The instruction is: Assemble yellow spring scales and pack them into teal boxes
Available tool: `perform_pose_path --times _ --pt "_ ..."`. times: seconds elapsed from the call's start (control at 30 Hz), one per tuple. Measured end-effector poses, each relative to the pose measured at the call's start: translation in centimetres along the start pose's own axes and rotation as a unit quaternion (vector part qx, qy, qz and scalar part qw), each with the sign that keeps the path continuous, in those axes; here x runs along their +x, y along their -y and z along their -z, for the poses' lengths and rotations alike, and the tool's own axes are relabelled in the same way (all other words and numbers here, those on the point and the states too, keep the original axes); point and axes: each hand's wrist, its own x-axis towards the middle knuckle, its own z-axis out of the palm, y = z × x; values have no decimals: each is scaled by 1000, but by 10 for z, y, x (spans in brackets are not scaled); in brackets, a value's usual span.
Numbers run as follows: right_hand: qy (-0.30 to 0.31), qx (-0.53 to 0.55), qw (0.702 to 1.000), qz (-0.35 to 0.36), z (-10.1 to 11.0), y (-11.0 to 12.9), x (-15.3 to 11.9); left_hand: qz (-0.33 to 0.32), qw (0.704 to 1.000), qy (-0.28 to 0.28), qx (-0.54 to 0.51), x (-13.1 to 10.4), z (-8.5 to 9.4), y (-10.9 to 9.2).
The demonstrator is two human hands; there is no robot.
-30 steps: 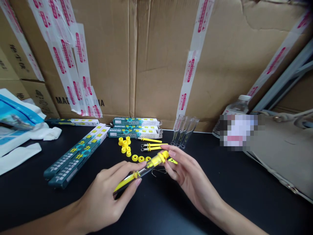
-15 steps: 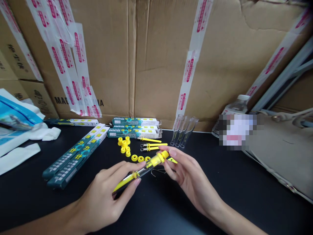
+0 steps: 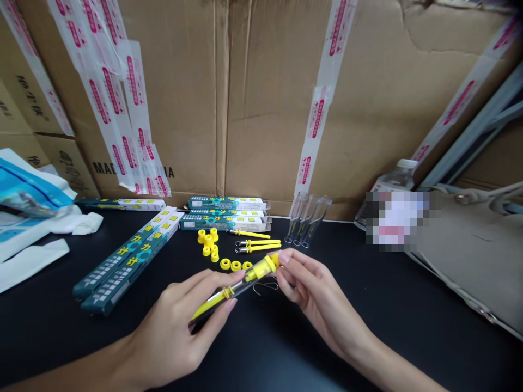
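Left hand (image 3: 183,321) grips clear tube (image 3: 241,285), tilted above desk (image 3: 261,348), yellow insert (image 3: 209,306) already inside. Behind: loose yellow collars (image 3: 208,240), three yellow rods (image 3: 261,248), not yet fitted. Right hand (image 3: 314,288) pinches yellow plug (image 3: 265,266) at tube's upper end; can't tell if fully seated. Farther right: three spare tubes (image 3: 302,226), look unfilled, so probably three left.

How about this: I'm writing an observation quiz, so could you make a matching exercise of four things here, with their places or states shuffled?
1. Left hand
2. Right hand
3. Three loose clear tubes
4. Bottle

A. Beside the bag
B. Pinching the yellow end piece
C. Holding the yellow-filled tube
D. Right of the loose yellow rods

Pairs: 1-C, 2-B, 3-D, 4-A
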Motion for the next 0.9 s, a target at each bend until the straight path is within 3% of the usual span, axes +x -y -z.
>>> perform_pose_path --times 0.4,0.6,0.9 --pt "18 -42 999 13 3 1 2 9 1000 1 -12 -1 0 0" --pt "-2 -69 997 18 1 0 2 18 999 40 -9 0 2 -3" --pt "19 -81 997 4 6 0 4 21 997 67 -11 -2 1 0"
